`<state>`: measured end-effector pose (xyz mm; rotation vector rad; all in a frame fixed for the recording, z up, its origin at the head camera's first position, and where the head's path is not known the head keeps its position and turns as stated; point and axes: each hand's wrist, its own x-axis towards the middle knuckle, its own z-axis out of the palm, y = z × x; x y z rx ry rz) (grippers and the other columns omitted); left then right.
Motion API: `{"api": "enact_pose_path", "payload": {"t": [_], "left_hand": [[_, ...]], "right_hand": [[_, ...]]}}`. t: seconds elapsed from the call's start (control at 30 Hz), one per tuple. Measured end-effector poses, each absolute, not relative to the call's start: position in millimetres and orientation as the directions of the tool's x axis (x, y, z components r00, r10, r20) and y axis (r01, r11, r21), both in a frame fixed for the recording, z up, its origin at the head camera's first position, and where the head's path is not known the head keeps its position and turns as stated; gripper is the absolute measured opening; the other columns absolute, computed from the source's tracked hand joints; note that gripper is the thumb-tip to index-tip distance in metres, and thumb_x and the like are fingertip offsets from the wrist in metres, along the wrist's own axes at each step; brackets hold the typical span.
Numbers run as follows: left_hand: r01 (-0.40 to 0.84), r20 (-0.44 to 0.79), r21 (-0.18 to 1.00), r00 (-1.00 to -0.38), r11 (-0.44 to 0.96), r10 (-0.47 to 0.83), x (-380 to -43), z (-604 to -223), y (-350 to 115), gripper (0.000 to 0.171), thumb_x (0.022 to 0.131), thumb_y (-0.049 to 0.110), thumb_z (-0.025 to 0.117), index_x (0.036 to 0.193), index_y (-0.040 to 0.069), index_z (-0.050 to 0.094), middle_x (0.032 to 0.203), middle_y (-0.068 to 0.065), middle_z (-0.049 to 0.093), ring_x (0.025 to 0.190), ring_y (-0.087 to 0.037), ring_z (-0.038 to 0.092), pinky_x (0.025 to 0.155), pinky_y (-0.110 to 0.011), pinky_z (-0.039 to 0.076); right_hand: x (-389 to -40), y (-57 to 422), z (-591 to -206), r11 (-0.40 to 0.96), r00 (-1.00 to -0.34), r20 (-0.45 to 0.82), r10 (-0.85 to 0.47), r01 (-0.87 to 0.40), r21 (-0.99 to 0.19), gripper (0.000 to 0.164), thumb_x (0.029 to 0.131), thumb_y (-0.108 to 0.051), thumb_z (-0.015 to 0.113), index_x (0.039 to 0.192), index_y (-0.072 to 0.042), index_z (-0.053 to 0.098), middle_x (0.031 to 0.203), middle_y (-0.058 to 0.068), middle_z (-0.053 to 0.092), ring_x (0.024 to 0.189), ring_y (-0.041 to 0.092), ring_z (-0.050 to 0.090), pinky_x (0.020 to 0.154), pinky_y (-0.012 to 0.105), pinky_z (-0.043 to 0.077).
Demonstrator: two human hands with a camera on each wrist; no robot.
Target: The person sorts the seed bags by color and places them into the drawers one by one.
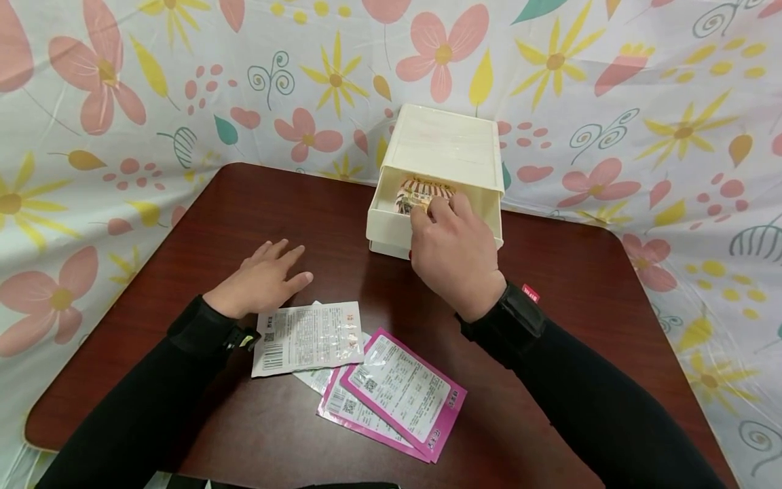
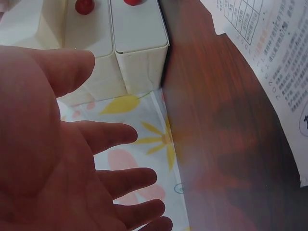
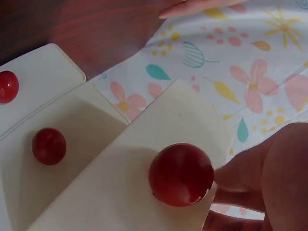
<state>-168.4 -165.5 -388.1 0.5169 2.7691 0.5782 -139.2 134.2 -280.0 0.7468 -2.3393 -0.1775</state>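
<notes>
A cream drawer box (image 1: 449, 139) has its top drawer (image 1: 387, 221) pulled out, and a flat packet with a striped, illustrated face (image 1: 421, 193) lies inside. My right hand (image 1: 458, 255) reaches over the drawer front with curled fingers beside the packet. The fingertips are hidden, so whether they pinch it does not show. In the right wrist view, fingers (image 3: 238, 175) reach past the drawer front's edge near a round red knob (image 3: 181, 174). My left hand (image 1: 263, 278), fingers spread and holding nothing, is over the table behind a white printed sachet (image 1: 311, 336).
Two pink-edged sachets (image 1: 406, 394) overlap near the table's front, partly over another pale sachet (image 1: 311, 380). Lower drawer fronts with red knobs (image 3: 49, 146) show below the pulled-out drawer. A flowered cloth (image 1: 244, 88) hangs behind the dark wooden table (image 1: 550, 285).
</notes>
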Motion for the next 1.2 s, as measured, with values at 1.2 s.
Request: {"api": "enact_pose_path", "payload": {"t": [1.2], "left_hand": [[0.255, -0.180, 0.454, -0.912, 0.854, 0.369, -149, -379, -182, 0.086, 0.097, 0.045, 0.064, 0.160, 0.006, 0.020, 0.161, -0.027, 0.010, 0.146, -0.046, 0.013, 0.109, -0.062, 0.025]], "right_hand": [[-73, 161, -267, 0.817, -0.619, 0.595, -0.512, -0.565, 0.114, 0.069, 0.076, -0.021, 0.087, 0.135, 0.000, 0.057, 0.136, 0.024, 0.052, 0.116, 0.041, 0.054, 0.075, 0.053, 0.049]]}}
